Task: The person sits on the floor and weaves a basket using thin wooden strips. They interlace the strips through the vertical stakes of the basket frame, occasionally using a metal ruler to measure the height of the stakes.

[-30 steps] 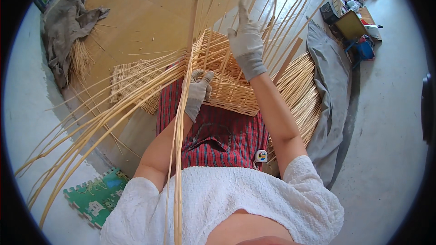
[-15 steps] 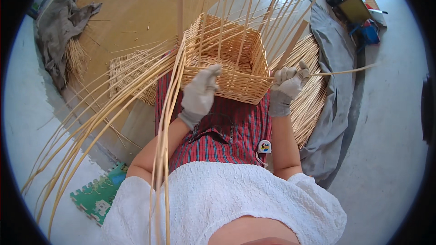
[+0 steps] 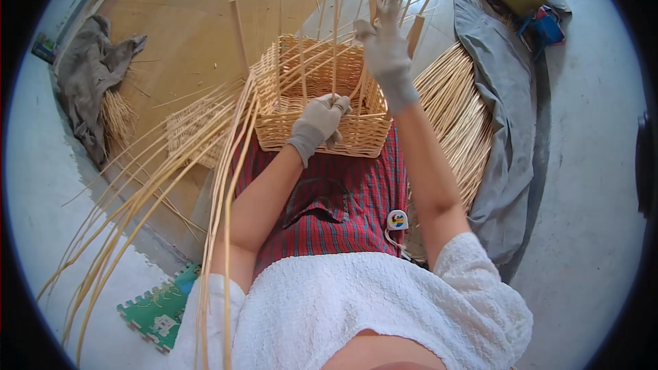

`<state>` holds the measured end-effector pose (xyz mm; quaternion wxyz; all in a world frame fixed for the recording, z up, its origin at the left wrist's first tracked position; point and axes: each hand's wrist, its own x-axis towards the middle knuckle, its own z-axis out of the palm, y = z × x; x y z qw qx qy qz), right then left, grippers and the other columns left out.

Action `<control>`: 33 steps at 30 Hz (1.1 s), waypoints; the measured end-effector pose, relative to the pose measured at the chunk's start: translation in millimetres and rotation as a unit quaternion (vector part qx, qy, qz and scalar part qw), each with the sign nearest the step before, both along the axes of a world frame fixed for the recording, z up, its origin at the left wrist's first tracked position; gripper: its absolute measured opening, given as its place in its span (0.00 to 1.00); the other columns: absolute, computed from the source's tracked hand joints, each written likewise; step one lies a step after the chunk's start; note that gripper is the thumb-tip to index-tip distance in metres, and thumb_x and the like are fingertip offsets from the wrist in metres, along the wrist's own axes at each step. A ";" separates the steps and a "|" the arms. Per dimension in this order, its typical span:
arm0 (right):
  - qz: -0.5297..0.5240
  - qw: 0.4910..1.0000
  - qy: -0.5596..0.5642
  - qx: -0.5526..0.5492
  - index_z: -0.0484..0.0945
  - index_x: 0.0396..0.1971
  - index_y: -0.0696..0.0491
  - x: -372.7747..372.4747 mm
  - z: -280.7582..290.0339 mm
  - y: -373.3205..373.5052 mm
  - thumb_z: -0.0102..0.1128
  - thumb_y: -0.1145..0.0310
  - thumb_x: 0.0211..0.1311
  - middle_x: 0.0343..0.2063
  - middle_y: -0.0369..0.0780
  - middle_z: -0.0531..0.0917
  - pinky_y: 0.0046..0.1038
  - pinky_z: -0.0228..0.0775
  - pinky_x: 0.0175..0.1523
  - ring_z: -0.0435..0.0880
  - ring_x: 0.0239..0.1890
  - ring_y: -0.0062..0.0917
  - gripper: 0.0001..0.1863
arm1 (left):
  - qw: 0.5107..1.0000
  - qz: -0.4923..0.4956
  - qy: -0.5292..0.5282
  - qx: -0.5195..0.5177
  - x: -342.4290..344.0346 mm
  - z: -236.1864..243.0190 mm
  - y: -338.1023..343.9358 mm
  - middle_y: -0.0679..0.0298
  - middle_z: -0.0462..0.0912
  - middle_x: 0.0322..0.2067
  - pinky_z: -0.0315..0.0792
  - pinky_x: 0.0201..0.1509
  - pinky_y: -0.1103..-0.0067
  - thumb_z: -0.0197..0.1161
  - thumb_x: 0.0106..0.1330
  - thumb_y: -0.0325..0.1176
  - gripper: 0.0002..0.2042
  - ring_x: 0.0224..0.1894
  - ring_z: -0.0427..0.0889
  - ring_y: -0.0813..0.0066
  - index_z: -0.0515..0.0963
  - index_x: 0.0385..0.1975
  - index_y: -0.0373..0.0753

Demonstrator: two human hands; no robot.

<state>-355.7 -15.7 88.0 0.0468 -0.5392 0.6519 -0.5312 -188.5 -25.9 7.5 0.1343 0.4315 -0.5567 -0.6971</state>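
1. OK so the wicker basket (image 3: 356, 138) is sitting over the person's lap, open side up, on a red checked cloth (image 3: 380, 185).
2. Left hand (image 3: 319, 122), gloved: clamped on the basket's near rim, fingers curled in, right by one of the thin upright rods (image 3: 335, 34).
3. Right hand (image 3: 387, 55), same kind of glove: lifted by the basket's right side, fingers stretched up, thumb sticking out, so it's opened out. Can't tell if it's touching the rods there.
4. Flat wooden slat (image 3: 238, 38) pokes up at the left side, and a bunch of long loose canes (image 3: 140, 195) fans out lower left.
5. Off to the right there's a fat bundle of rods (image 3: 452, 103), with a grey cloth (image 3: 504, 137) beside it.
6. Little white tape measure (image 3: 397, 220) on the lap, green foam mat (image 3: 154, 312) on the floor lower left.
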 end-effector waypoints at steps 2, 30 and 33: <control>0.042 0.986 -0.133 -0.092 0.56 0.76 0.45 -9.7 -38.0 49.5 0.48 0.79 0.72 0.46 0.44 0.79 0.35 0.79 0.57 0.82 0.46 0.31 0.34 | 0.999 0.016 -0.020 0.022 1.8 -4.0 -2.5 0.64 0.83 0.23 0.72 0.11 0.75 0.64 0.74 0.38 0.09 0.12 0.76 0.77 0.81 0.37 0.38; 0.351 0.934 0.058 0.016 0.83 0.44 0.48 176.5 -34.8 79.4 0.68 0.57 0.57 0.46 0.43 0.84 0.39 0.75 0.60 0.83 0.52 0.38 0.17 | 0.893 0.170 0.157 -0.386 193.8 -74.1 28.1 0.52 0.87 0.44 0.81 0.39 0.76 0.65 0.72 0.32 0.17 0.39 0.87 0.68 0.78 0.55 0.30; 0.509 0.851 0.126 -0.029 0.82 0.45 0.48 216.2 -43.3 79.9 0.67 0.53 0.57 0.52 0.42 0.82 0.39 0.75 0.60 0.80 0.57 0.36 0.20 | 0.887 0.076 0.060 -0.452 191.8 -19.6 15.2 0.49 0.85 0.52 0.80 0.55 0.72 0.65 0.70 0.26 0.21 0.50 0.86 0.63 0.75 0.62 0.31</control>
